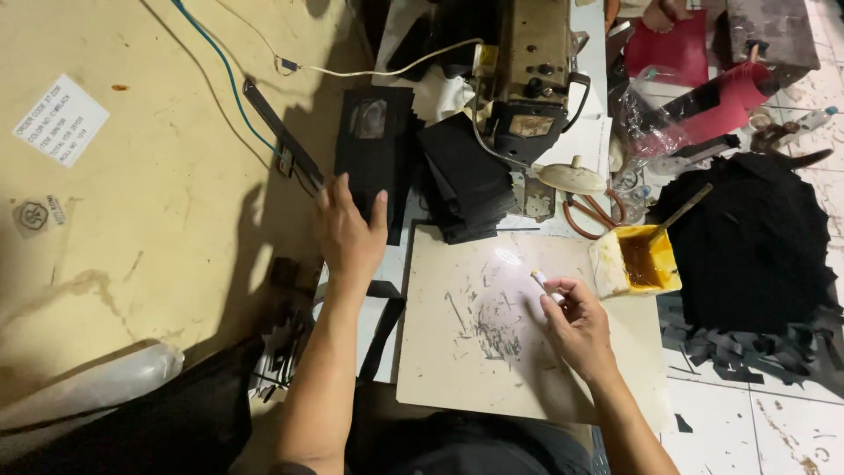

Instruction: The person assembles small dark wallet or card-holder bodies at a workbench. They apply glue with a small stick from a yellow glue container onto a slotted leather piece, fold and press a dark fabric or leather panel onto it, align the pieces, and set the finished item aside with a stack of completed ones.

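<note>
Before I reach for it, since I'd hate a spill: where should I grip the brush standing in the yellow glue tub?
Grip the brush by its bare upper handle, coming from the upper right: it leans that way out of the yellow glue tub, bristles sunk in glue.

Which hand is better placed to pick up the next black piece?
Left. The left hand already rests on the flat black piece beside the stack of black pieces, while the right hand holds a small white tool.
</note>
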